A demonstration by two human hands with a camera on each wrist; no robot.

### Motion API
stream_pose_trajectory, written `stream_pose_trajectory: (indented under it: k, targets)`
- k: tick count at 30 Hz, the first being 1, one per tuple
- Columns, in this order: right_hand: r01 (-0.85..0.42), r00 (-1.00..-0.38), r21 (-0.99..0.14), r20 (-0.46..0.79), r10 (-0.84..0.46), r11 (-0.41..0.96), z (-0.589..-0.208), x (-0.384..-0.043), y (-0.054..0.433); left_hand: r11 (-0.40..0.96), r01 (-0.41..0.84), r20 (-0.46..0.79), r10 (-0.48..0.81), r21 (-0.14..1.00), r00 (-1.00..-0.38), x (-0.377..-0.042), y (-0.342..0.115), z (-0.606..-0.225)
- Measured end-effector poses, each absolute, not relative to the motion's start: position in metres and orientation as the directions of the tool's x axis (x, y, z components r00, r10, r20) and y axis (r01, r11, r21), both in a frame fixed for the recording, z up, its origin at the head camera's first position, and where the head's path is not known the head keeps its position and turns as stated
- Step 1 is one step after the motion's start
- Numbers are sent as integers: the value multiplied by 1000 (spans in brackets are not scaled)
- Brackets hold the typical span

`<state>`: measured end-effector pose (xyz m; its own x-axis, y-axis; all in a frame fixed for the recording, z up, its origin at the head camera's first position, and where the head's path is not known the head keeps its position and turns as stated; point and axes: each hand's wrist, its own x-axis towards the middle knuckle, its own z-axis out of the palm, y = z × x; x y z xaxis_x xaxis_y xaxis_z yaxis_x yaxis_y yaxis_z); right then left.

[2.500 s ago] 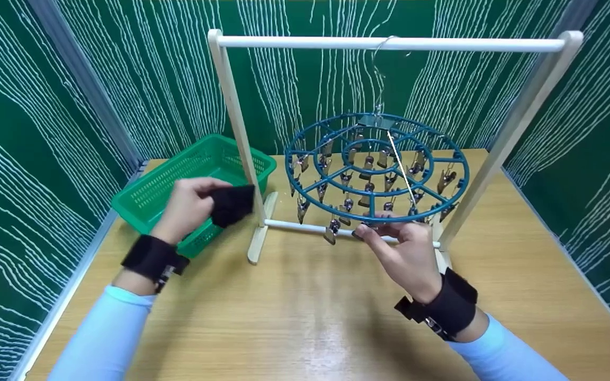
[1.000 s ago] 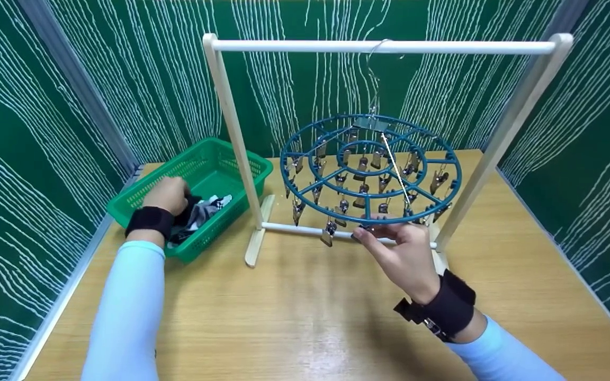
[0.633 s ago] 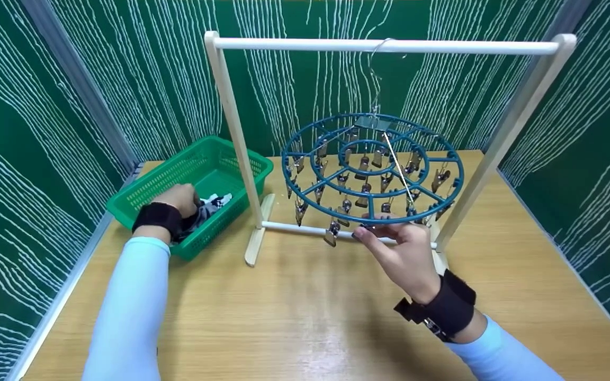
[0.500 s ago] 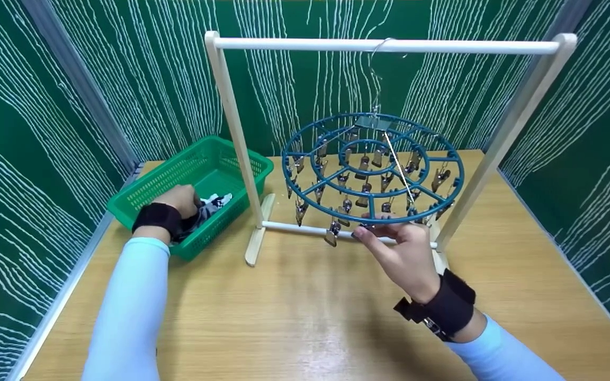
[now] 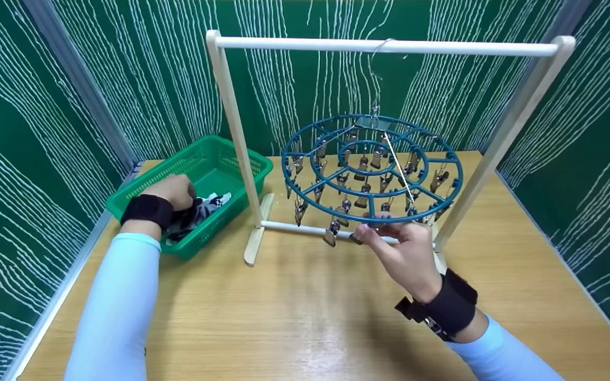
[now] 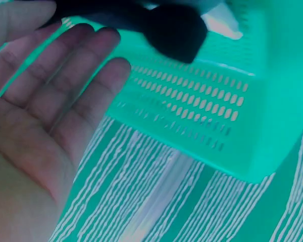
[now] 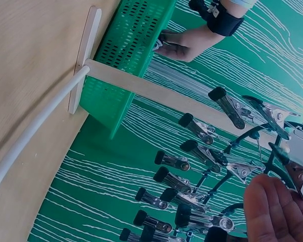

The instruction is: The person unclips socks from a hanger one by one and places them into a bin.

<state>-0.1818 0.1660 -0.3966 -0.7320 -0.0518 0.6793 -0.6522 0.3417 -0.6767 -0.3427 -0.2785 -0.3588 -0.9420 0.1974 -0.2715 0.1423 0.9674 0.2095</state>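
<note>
In the head view my left hand (image 5: pixel 170 191) is down in a green perforated basket (image 5: pixel 225 151). There it pinches a black cloth (image 6: pixel 166 30), which the left wrist view shows running past the thumb; the other fingers are fairly straight. Black, grey and white cloths (image 5: pixel 207 209) lie beside this hand in the basket. My right hand (image 5: pixel 403 251) reaches under the front rim of a round blue clip hanger (image 5: pixel 371 209). Between thumb and fingers it holds a metal clip (image 7: pixel 298 174) of that hanger, partly hidden by the hand.
The hanger hooks over the white top bar (image 5: pixel 305 44) of a wooden stand, whose left post (image 5: pixel 236 121) rises beside the basket. Several metal clips (image 5: pixel 331 232) dangle from the rings. A white lower bar (image 5: pixel 305 228) crosses above the wooden table (image 5: pixel 284 317). Green walls enclose the table.
Earlier my left hand held a black cloth by the left post; it then went into the basket. In the last half second it shifted slightly up and left. My right hand stayed at the clip.
</note>
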Motion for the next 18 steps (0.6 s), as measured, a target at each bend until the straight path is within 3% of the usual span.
stream_pose_trajectory:
  k: [10,18]
  targets:
    - [-701,-688,-638,723,-63,320,-397,-182,169,962,205,-139,231,182,-963,-326,-264,-342]
    - [-676,-693,-619,718,-61,400,-403,-181,177,962,238,86,228,135,-970,-284,-217,-347]
